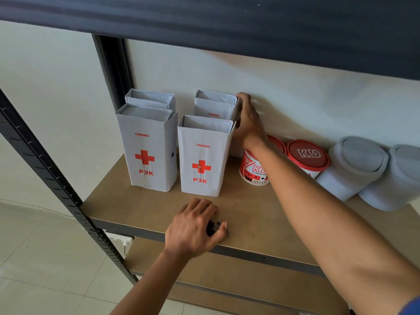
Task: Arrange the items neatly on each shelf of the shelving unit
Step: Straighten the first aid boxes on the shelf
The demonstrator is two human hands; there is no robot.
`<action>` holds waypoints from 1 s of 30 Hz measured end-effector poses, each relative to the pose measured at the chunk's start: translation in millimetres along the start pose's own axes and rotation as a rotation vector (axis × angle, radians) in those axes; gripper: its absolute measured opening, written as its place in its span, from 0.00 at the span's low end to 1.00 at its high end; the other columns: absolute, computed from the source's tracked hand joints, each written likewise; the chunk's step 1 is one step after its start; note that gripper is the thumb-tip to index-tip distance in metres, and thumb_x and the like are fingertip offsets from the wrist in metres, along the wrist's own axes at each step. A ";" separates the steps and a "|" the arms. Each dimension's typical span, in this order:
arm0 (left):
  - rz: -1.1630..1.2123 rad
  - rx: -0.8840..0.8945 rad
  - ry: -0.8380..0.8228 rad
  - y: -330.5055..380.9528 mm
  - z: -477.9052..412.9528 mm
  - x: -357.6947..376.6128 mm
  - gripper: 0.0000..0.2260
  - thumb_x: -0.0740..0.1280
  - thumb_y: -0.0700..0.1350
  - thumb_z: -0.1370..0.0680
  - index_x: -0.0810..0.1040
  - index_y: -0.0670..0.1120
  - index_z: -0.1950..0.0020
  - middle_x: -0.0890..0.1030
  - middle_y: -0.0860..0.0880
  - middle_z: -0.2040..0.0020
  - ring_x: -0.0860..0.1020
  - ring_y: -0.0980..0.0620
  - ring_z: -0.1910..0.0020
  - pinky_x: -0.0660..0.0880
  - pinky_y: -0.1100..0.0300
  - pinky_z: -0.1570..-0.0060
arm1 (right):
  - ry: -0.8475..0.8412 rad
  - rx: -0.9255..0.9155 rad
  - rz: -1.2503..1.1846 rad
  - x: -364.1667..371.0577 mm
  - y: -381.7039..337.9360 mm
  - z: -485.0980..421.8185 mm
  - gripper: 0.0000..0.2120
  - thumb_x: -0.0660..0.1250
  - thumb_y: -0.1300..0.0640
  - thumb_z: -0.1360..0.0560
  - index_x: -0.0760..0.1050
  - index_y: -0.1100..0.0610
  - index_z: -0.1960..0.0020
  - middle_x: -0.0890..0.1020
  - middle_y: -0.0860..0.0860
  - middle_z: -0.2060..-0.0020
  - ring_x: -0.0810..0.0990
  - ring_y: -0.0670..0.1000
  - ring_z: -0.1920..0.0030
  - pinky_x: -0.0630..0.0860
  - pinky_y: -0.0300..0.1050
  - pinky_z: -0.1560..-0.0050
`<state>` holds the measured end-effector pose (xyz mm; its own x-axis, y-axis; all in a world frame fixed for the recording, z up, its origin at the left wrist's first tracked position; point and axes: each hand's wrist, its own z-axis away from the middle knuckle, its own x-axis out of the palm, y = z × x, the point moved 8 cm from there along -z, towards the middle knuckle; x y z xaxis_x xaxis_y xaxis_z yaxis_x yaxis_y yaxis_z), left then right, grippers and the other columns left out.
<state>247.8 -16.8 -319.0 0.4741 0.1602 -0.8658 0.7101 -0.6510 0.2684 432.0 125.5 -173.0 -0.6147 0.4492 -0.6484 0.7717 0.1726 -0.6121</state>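
Several white first-aid boxes with red crosses stand upright on the brown shelf board (141, 208). Two are in front, the left box (147, 153) and the right box (203, 160), and two stand behind them, a rear left box (151, 98) and a rear right box (214, 105). My right hand (247, 120) reaches to the back and its fingers lie against the right side of the rear right box. My left hand (196, 226) rests palm down on the board's front edge, holding nothing. Red-lidded paint cans (306, 155) and grey lidded bins (354, 167) stand to the right.
A dark shelf (227, 21) hangs close overhead. A black metal upright (52, 178) runs down the left front corner, another (113, 64) stands at the back left. The wall is just behind the boxes. A lower shelf board (227, 278) shows beneath.
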 end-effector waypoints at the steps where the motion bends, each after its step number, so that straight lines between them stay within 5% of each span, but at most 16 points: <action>1: -0.001 0.000 0.000 0.1 0.1 0.0 0.21 0.59 0.67 0.21 0.81 0.53 0.48 0.81 0.56 0.49 0.76 0.55 0.50 0.77 0.60 0.56 | 0.023 0.008 0.032 -2.5 -0.8 2.3 0.36 0.76 0.52 0.30 0.64 0.53 0.27 0.75 0.55 0.38 0.78 0.59 0.40 0.74 0.53 0.44; 5: 0.002 -0.005 -0.010 0.0 0.3 -0.3 0.21 0.58 0.67 0.21 0.80 0.53 0.48 0.80 0.56 0.49 0.75 0.55 0.50 0.76 0.60 0.56 | -0.011 0.062 0.058 -5.5 -2.6 10.9 0.44 0.76 0.50 0.27 0.55 0.47 0.19 0.67 0.55 0.29 0.74 0.60 0.32 0.73 0.57 0.35; 8: -0.004 -0.007 -0.028 -0.3 0.6 0.4 0.22 0.57 0.68 0.21 0.80 0.53 0.47 0.80 0.57 0.49 0.75 0.56 0.50 0.76 0.60 0.55 | -0.007 0.066 0.023 -17.1 -1.7 20.0 0.44 0.74 0.59 0.25 0.53 0.52 0.17 0.68 0.57 0.26 0.74 0.58 0.31 0.76 0.57 0.33; 13: -0.013 -0.015 -0.032 -0.3 0.1 0.1 0.22 0.56 0.68 0.21 0.80 0.53 0.48 0.80 0.57 0.49 0.75 0.56 0.50 0.75 0.61 0.56 | 0.212 0.190 -0.321 -28.8 4.7 95.1 0.25 0.66 0.69 0.22 0.67 0.61 0.27 0.78 0.54 0.38 0.80 0.33 0.49 0.75 0.28 0.50; 16: 0.018 -0.019 -0.042 -2.3 0.6 -1.0 0.21 0.57 0.68 0.22 0.79 0.53 0.48 0.79 0.57 0.49 0.75 0.55 0.49 0.76 0.59 0.56 | 0.037 0.338 -0.490 17.1 12.9 150.6 0.26 0.70 0.64 0.21 0.65 0.58 0.26 0.77 0.48 0.38 0.79 0.39 0.41 0.73 0.23 0.50; 18: 0.041 0.001 -0.089 -3.1 1.1 0.2 0.23 0.56 0.69 0.22 0.79 0.54 0.45 0.79 0.57 0.44 0.74 0.56 0.45 0.78 0.58 0.52 | -0.138 0.412 -0.510 52.6 19.4 173.5 0.33 0.75 0.58 0.24 0.61 0.52 0.25 0.75 0.39 0.41 0.76 0.35 0.42 0.73 0.22 0.49; 22: -0.001 0.097 -0.127 -9.4 7.2 -6.0 0.27 0.53 0.72 0.22 0.78 0.54 0.38 0.79 0.55 0.37 0.76 0.54 0.38 0.78 0.55 0.41 | -0.200 0.440 -0.396 86.4 28.3 186.0 0.50 0.79 0.38 0.33 0.54 0.44 0.21 0.74 0.44 0.30 0.75 0.44 0.31 0.77 0.45 0.35; 26: -0.065 0.097 -0.125 -28.2 11.1 -11.1 0.29 0.53 0.74 0.23 0.77 0.55 0.38 0.79 0.55 0.38 0.77 0.54 0.40 0.76 0.55 0.39 | -0.110 0.445 -0.309 85.5 24.2 178.0 0.41 0.78 0.50 0.25 0.58 0.51 0.21 0.75 0.49 0.29 0.75 0.45 0.35 0.70 0.28 0.52; 30: -0.078 0.091 -0.115 -30.6 11.3 -7.4 0.30 0.53 0.74 0.23 0.77 0.54 0.38 0.79 0.54 0.38 0.76 0.53 0.40 0.75 0.54 0.39 | -0.090 0.434 -0.284 92.5 30.2 169.2 0.38 0.76 0.53 0.24 0.58 0.53 0.22 0.75 0.52 0.30 0.77 0.53 0.31 0.75 0.40 0.45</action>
<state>216.7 -6.4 -325.6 0.3528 0.1301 -0.9266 0.6897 -0.7054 0.1635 370.8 23.9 -328.1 -0.8163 0.3572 -0.4540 0.4456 -0.1107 -0.8884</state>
